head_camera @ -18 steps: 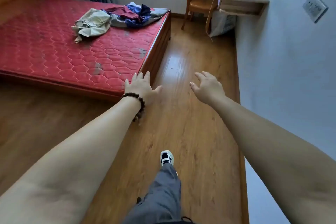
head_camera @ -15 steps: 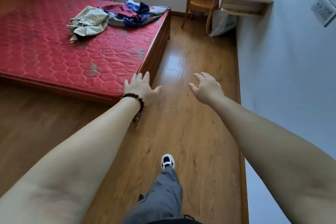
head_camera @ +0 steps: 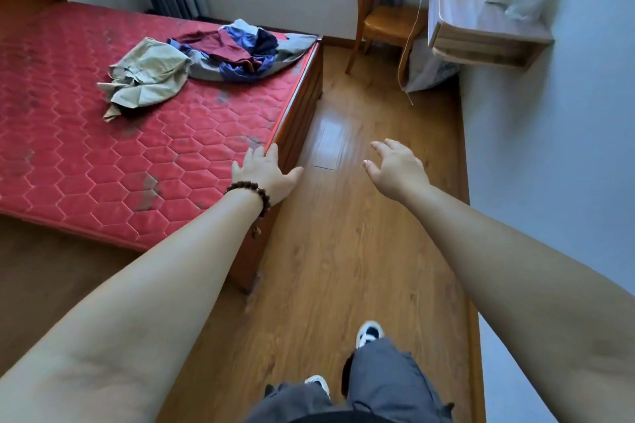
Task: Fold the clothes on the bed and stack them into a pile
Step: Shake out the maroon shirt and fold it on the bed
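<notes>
Both hands, left hand and right hand, fingers spread and empty, approach the bed; next, reaching the unfolded clothes at its far corner.

One bed, one chair, two hands.

A red quilted fabric mattress, stitched in hexagons and marked with dull grey patches, is seen on a varnished brown wooden bed frame. Soft crumpled cloth garments are heaped on it. A glossy wood-grain laminate floor reflects light.
</notes>
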A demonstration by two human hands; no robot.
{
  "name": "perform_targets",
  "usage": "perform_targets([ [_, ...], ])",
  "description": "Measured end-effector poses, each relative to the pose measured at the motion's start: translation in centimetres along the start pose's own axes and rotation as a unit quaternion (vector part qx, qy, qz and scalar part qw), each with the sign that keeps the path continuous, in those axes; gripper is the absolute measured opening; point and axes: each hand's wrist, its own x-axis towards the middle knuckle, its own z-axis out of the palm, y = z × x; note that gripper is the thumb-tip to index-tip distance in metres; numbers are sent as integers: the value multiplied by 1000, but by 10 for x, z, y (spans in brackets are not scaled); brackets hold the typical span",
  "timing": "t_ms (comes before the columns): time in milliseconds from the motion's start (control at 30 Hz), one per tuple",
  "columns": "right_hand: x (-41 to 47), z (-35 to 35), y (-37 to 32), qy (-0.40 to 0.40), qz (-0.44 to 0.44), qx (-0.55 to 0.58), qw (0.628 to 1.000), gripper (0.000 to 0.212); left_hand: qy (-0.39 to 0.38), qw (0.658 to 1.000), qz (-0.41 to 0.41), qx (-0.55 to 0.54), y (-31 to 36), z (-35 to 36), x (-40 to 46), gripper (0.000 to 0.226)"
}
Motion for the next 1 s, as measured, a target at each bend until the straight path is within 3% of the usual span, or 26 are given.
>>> perform_targets([
  [600,440,-49,48,1,-100,-10,995,52,30,993,-107,-37,112,-47,366,83],
  [1000,617,-48,-4,-56,-191,-4,980,52,33,977,-206,-50,86,-60,509,82],
])
